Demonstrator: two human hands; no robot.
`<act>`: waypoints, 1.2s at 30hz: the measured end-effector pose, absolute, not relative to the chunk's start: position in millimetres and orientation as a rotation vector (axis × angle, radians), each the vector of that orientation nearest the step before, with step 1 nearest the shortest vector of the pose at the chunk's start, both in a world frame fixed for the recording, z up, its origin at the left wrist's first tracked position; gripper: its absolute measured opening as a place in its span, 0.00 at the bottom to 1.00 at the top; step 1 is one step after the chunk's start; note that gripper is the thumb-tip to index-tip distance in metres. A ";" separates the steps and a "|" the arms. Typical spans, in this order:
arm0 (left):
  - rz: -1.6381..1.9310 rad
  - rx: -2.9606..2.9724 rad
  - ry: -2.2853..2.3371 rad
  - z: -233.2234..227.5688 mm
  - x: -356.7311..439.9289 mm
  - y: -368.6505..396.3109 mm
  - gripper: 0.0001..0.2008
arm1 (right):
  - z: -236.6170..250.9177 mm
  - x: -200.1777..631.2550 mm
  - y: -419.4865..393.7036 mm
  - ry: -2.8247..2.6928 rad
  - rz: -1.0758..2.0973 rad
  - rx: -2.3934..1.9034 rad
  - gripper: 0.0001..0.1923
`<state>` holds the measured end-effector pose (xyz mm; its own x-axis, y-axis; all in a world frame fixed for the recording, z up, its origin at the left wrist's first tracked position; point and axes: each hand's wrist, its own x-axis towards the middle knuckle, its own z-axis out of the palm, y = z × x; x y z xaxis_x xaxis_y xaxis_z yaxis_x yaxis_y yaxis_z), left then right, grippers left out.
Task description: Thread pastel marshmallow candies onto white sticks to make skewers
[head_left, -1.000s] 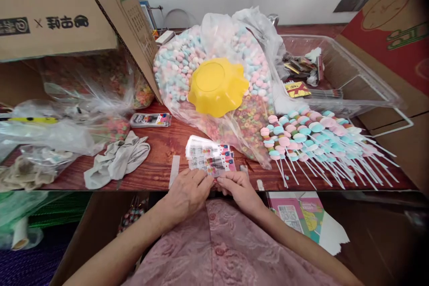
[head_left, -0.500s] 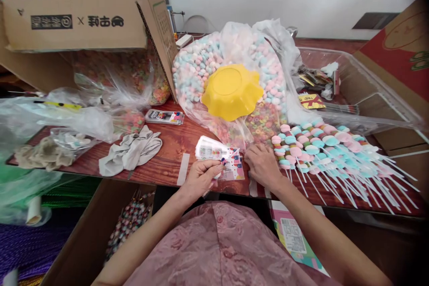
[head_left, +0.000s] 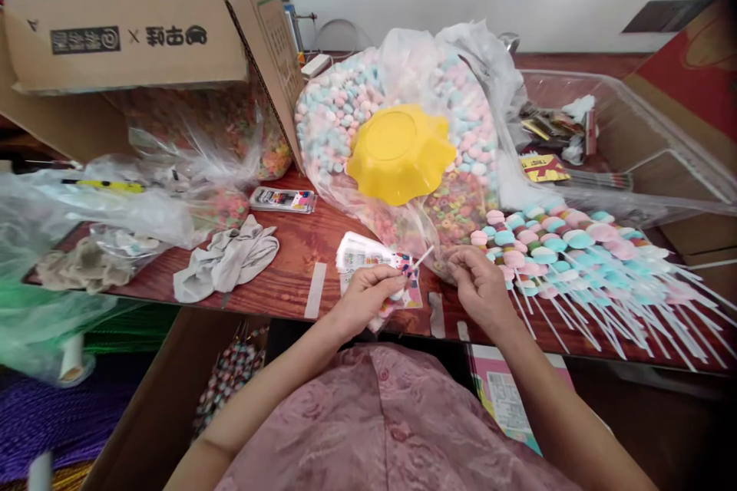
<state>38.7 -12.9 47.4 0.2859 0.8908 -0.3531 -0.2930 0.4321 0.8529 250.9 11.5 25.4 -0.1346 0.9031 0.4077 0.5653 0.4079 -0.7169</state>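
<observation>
My left hand (head_left: pixel 371 295) is closed around a white lollipop stick (head_left: pixel 424 256), whose tip points up and to the right. Something pale and pinkish shows below those fingers, mostly hidden by them. Under and behind the hand lies a fanned stack of printed cards (head_left: pixel 360 252), some with colourful patterns. To the right, my right hand (head_left: pixel 477 284) has thumb and fingers pinched together at the edge of a clear bag; what they hold is too small to make out. Just right of it are several marshmallow skewers (head_left: pixel 564 242) in pink and blue on white sticks.
A yellow wavy bowl (head_left: pixel 400 153) rests upside down on a big clear bag of marshmallows (head_left: pixel 339 103) and ring-shaped candy (head_left: pixel 452 207). At left are a cardboard box (head_left: pixel 132 34), grey gloves (head_left: pixel 227 261) and another card stack (head_left: pixel 282 200). A clear plastic bin (head_left: pixel 610 80) stands at right.
The white stick now sticks out of my left hand, which has moved slightly right. My right hand has lifted off the cards' edge and shifted right, its fingers now pinched.
</observation>
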 end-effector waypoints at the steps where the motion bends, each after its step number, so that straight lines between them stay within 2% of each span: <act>1: 0.918 0.719 0.987 45.1 38.5 -12.0 0.18 | 25.8 251.3 7.3 -1.847 0.441 -1.255 0.08; 4: 0.988 0.632 1.030 40.7 33.1 -12.3 0.18 | 26.1 250.1 -13.5 -1.944 0.379 -1.192 0.07; 10: 1.098 0.580 1.021 46.6 26.2 -15.4 0.17 | 16.4 233.4 -54.2 -2.218 0.505 -1.151 0.05; 16: 1.126 0.609 1.039 47.1 26.5 -17.2 0.17 | 8.9 212.2 -42.7 -2.556 0.186 -1.230 0.11; 20: 1.155 0.583 1.097 45.6 15.2 -20.7 0.18 | 15.3 226.8 -27.2 -2.393 0.062 -1.397 0.12; 27: 1.034 0.592 0.993 49.7 12.2 -22.7 0.18 | 24.0 248.0 -17.7 -1.853 0.441 -1.223 0.08; 33: 0.830 0.780 0.861 56.3 26.6 -20.1 0.17 | 40.1 211.9 -18.0 -1.915 0.426 -1.082 0.09; 36: 0.780 0.826 0.875 58.7 23.7 -20.2 0.18 | 47.0 200.2 -21.7 -1.909 0.501 -1.100 0.05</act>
